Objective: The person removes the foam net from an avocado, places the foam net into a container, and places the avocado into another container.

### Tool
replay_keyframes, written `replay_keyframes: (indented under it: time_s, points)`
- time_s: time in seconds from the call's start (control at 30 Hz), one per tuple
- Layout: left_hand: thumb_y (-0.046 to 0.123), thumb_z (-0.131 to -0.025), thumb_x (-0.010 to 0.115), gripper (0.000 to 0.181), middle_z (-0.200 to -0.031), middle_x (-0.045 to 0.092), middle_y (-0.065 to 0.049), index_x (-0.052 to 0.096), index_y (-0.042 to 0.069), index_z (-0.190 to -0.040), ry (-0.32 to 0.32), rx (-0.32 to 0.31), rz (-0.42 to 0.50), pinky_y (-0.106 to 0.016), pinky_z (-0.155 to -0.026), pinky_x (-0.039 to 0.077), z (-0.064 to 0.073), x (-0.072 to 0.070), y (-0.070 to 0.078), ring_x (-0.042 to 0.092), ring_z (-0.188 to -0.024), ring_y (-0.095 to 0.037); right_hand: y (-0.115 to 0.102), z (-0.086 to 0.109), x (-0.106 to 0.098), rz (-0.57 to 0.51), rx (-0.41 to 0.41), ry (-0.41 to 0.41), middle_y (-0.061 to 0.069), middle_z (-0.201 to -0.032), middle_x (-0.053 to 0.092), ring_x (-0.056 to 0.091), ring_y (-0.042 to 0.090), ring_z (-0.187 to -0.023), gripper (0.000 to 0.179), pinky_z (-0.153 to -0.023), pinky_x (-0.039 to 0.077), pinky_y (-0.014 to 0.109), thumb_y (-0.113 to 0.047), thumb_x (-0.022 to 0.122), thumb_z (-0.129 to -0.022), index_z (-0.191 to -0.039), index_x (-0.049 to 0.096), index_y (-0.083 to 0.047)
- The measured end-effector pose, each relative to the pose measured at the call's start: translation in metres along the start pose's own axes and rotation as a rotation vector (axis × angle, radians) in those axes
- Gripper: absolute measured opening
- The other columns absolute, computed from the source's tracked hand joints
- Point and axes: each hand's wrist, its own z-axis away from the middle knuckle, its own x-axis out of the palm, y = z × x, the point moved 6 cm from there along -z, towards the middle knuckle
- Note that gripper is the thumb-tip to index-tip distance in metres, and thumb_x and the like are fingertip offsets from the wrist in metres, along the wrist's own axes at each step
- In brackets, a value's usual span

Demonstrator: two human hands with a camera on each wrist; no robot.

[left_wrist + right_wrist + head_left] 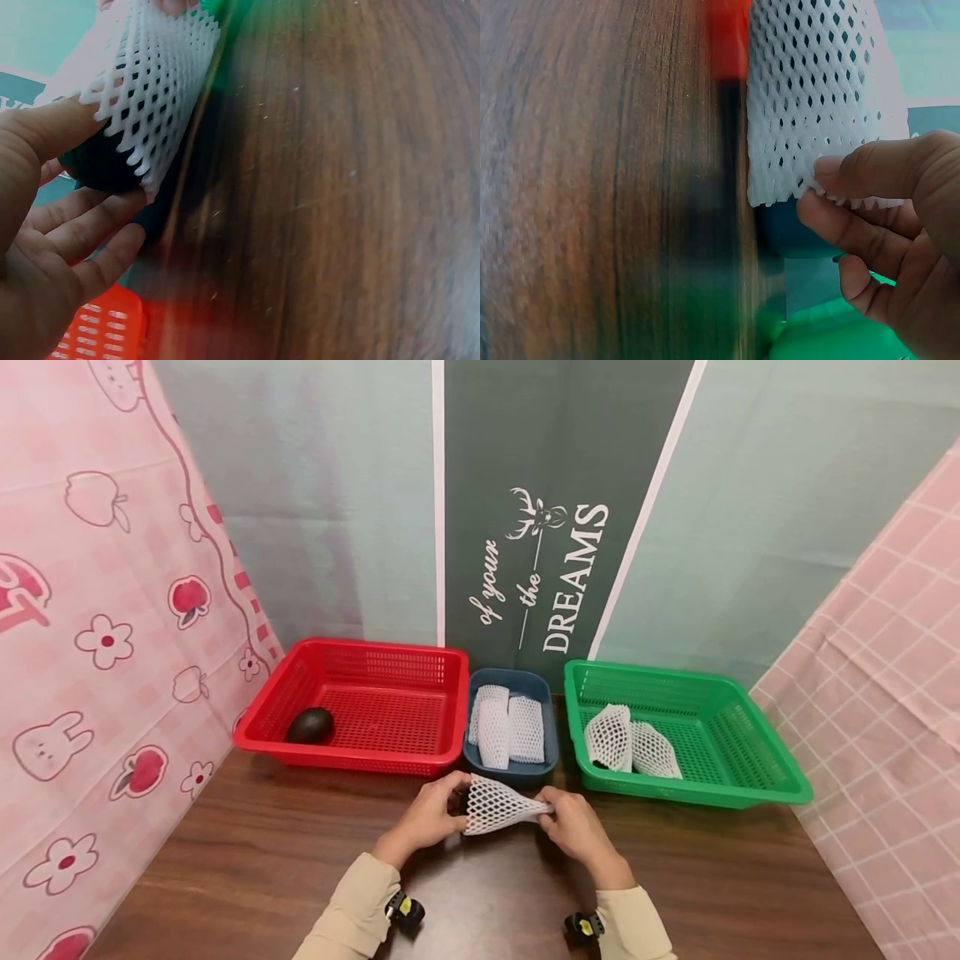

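Observation:
In front of the blue bin, a white foam net sleeve (497,806) is stretched between both hands. My left hand (431,812) grips a dark avocado (109,161) at the sleeve's wide mouth, thumb on one side and fingers on the other. Most of that avocado is covered by the mesh. The right hand (577,828) pinches the sleeve's narrow, gathered end between thumb and forefinger, as the right wrist view shows close up. Another dark avocado (311,725) lies bare in the red basket. Two netted pieces (609,737) lie in the green basket.
At the back left stands the red basket (360,762), at the back right the green basket (720,795). Between them the blue bin (551,727) holds several white foam sleeves (527,727). Printed cloths hang behind and at both sides of the wooden table (225,860).

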Motion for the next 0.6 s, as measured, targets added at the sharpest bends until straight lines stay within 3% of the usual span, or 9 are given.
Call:
replay_keyframes:
  time_s: [0.3,0.6]
  points:
    - [0.004,-0.067,0.078,0.051,-0.106,0.063,-0.011,0.056,0.001,-0.113,-0.02,-0.01,0.015,-0.033,-0.071,0.049,0.005,-0.006,0.0,0.061,-0.082,-0.024,0.003,0.002,-0.003,0.003,0.033,-0.01,-0.008,-0.071,0.058,0.051,0.011,-0.063,0.025,-0.059,0.045,0.031,0.004,0.071,-0.069,-0.076,0.06,-0.017]
    - [0.011,-0.067,0.082,0.052,-0.1,0.061,0.0,0.056,0.007,-0.111,-0.037,-0.048,-0.015,-0.029,-0.069,0.048,0.013,-0.002,-0.01,0.059,-0.079,-0.016,0.004,0.006,0.001,-0.012,0.055,-0.035,-0.008,-0.072,0.056,0.049,0.011,-0.063,0.025,-0.059,0.044,0.031,0.003,0.071,-0.07,-0.078,0.059,-0.017]
